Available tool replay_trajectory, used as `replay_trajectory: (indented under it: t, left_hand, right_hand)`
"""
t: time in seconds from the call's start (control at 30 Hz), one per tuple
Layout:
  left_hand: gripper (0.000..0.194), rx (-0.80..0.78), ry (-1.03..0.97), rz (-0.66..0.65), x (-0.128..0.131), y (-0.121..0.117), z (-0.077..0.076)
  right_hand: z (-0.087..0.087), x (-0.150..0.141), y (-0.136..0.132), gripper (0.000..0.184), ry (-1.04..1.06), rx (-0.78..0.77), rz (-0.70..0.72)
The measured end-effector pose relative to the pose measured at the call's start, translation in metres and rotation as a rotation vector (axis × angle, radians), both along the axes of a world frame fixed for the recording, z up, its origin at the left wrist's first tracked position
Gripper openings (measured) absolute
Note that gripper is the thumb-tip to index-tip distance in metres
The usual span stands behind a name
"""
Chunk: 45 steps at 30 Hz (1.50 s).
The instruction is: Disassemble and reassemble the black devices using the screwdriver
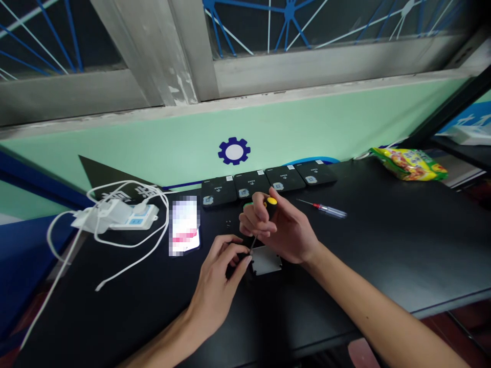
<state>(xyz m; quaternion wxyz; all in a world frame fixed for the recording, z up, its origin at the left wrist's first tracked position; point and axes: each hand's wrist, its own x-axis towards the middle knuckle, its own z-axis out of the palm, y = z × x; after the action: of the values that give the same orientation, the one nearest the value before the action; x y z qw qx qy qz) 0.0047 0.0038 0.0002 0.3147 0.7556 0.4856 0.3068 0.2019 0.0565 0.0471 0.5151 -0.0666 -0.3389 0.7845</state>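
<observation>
In my right hand (pixel 276 222) is a screwdriver (pixel 272 202) with a black and yellow handle, its thin shaft slanting down toward the fingertips of my left hand. My left hand (pixel 224 263) has its fingers closed at the edge of a small dark device with a pale metal plate (pixel 267 260), near the screwdriver's tip. The tip itself is hard to see between the fingers. Part of the device lies hidden under both hands. Tiny dark bits, perhaps screws (pixel 228 223), lie on the table a little beyond my left hand.
Several flat black boxes (pixel 218 191) line the wall. A lit phone (pixel 184 225) lies left, beside a power strip (pixel 134 217) with looping white cables. Right of my hands is a second screwdriver (pixel 330 210) with a clear handle. A yellow-green snack packet (pixel 412 164) sits far right.
</observation>
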Motion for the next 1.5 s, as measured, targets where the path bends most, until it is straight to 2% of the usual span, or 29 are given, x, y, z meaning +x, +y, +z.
replay_trajectory:
  t: [0.17,0.3,0.47,0.63,0.93,1.27,1.5]
  left_hand:
    - [0.021,0.030,0.012,0.002,-0.001,0.000,0.003]
    - [0.022,0.066,0.014,-0.002,-0.001,-0.002,0.004]
    - [0.022,0.240,0.001,-0.024,-0.007,0.004,0.004]
    - [0.019,0.385,0.063,0.067,-0.015,0.017,0.005]
    - [0.017,0.440,0.062,0.168,-0.019,0.026,0.008]
    - [0.028,0.547,0.362,0.130,-0.031,0.039,0.002]
    - [0.035,0.603,0.417,0.094,-0.032,0.041,0.002]
  right_hand:
    - [0.002,0.004,0.003,0.057,0.055,-0.064,-0.071]
    - [0.002,0.006,0.004,0.055,0.056,-0.070,-0.076]
    - [0.001,0.005,0.004,0.058,0.024,-0.053,-0.075]
    - [0.000,0.005,0.004,0.057,0.008,-0.049,-0.083]
    - [0.001,0.004,0.005,0.053,0.012,-0.035,-0.053]
    - [-0.003,0.003,0.004,0.048,-0.013,-0.035,-0.054]
    - [-0.003,0.002,0.004,0.045,0.000,-0.023,-0.025]
